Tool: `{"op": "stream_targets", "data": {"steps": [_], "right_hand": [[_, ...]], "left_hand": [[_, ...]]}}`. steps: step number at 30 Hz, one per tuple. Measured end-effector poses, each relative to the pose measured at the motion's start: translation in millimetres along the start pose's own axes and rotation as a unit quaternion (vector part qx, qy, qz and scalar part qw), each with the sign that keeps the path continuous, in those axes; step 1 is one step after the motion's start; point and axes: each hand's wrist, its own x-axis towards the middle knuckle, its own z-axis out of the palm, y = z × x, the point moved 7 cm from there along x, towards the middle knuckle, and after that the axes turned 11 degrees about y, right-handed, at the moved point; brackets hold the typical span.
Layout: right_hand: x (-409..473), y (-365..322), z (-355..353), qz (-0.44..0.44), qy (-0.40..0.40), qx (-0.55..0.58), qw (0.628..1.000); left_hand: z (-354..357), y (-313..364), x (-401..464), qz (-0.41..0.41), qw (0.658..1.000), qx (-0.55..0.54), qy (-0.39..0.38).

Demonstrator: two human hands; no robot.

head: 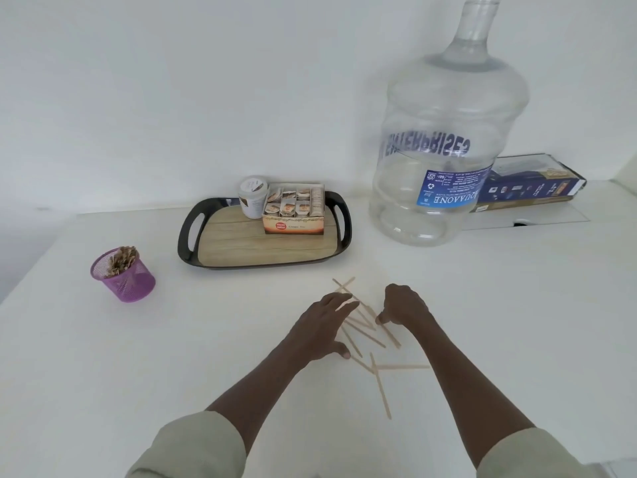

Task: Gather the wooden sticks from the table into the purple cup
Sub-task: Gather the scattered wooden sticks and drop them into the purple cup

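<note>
Several thin wooden sticks (365, 334) lie scattered and crossed on the white table near its middle. My left hand (322, 329) rests flat over the left part of the pile, fingers spread, thumb on the table. My right hand (405, 307) is curled at the pile's right side, its fingertips pressing down on a stick; whether it grips one is unclear. One longer stick (381, 388) lies nearer to me, apart from both hands. The purple mesh cup (124, 276) stands far to the left, tilted in the wide view, packed with sticks.
A black tray (265, 257) with a wooden base holds a tea-bag box (294, 210) and a white jar (253, 198) behind the pile. A big clear water bottle (444, 139) stands at the back right, with a blue carton (531, 184) behind it.
</note>
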Motion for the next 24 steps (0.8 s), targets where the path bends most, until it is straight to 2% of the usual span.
{"op": "stream_targets", "data": {"steps": [9, 16, 18, 19, 24], "right_hand": [[-44.1, 21.3, 17.0, -0.028, -0.073, -0.036, 0.996], [-82.3, 23.9, 40.3, -0.025, 0.01, -0.095, 0.995], [-82.9, 31.1, 40.6, -0.027, 0.022, -0.082, 0.996], [-81.0, 36.1, 38.8, -0.029, 0.023, -0.071, 0.997], [-58.2, 58.2, 24.2, -0.048, 0.006, 0.025, 0.998]], "left_hand": [[18.6, 18.4, 38.6, 0.07, 0.992, 0.08, -0.07], [37.0, 26.5, 53.4, 0.077, 0.983, 0.078, -0.147], [36.9, 26.5, 52.4, 0.088, 0.983, 0.11, -0.118], [35.5, 23.3, 53.5, 0.065, 0.988, 0.098, -0.098], [41.5, 16.5, 57.2, 0.07, 0.992, 0.098, -0.04]]}}
